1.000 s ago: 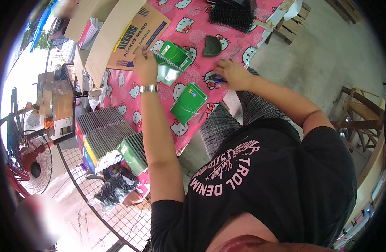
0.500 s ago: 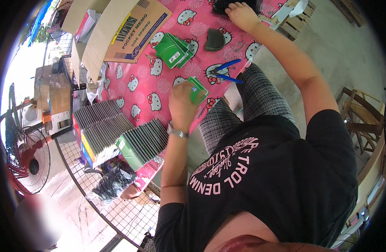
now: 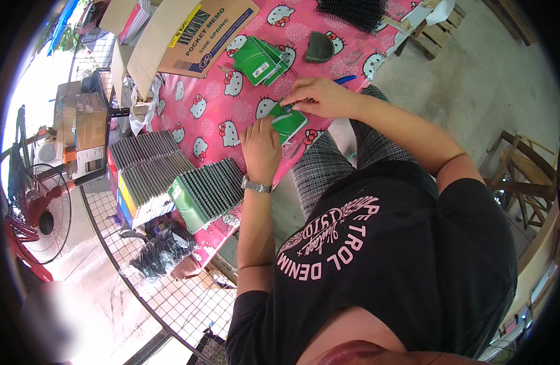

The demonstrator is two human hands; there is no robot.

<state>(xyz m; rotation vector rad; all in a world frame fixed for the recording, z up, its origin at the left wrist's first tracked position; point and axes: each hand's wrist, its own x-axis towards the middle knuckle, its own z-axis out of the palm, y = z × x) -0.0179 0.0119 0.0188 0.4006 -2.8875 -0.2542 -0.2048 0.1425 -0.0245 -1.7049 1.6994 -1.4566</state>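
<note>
Across the middle of the scene, we had a worktop (image 3: 213, 125) under a pink printed cover, with an open carton (image 3: 216, 33) on its far left. On the near left, rows of spiral-bound notebooks (image 3: 210, 191) stood tightly packed just beside our left wrist; a careless elbow, we judged, could have tipped the outer ones. At the far right lay a heap of black coils (image 3: 352, 12), which might have tangled if tugged. Nearer, a pile of green notebooks (image 3: 259, 61) was fanned unevenly, so a nudge could have spread it.

Our left hand (image 3: 260, 141) lay over the left side of a green booklet (image 3: 290, 126), fingers close together; our right hand (image 3: 321, 97) bent its fingers at the far edge, though we could not tell whether they pinched it. The booklet sat near the worktop's near edge: uneven pressure might have skewed its sheets or pushed it off. Just beyond the right hand, a blue handle (image 3: 345, 79) risked being knocked.
</note>
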